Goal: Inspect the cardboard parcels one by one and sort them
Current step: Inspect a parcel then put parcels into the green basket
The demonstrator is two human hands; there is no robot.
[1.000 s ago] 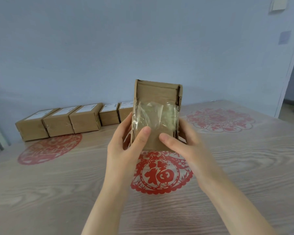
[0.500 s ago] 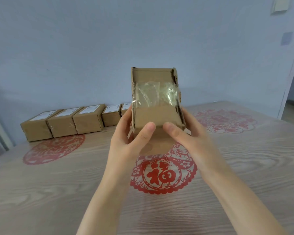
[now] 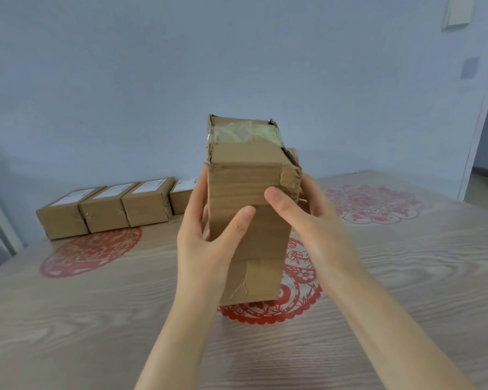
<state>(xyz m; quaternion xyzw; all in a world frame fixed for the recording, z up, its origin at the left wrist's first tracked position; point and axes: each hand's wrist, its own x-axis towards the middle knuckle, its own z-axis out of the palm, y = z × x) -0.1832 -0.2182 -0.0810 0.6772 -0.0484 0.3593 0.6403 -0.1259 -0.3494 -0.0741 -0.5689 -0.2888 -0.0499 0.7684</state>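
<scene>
The parcel (image 3: 248, 220) is held upright above the table (image 3: 406, 277), over the middle paper-cut (image 3: 299, 299). The left hand (image 3: 209, 243) and right hand (image 3: 307, 226) each grip a side, thumbs on the near face. Turn it slowly, checking the torn right edge; other parcels (image 3: 107, 209) line the far left.

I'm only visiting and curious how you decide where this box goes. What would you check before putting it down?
1. Firm hold: ok. The left hand and right hand grip the box from either side, thumbs on its front.
2. Box undamaged: not ok. Its upper right corner is torn and crumpled.
3. Top sealed: cannot tell. The tape there looks wrinkled.
4. Label present: cannot tell. None shows on the faces in view.
5. Other boxes found: ok. The row of boxes stands at the far left of the table.
</scene>
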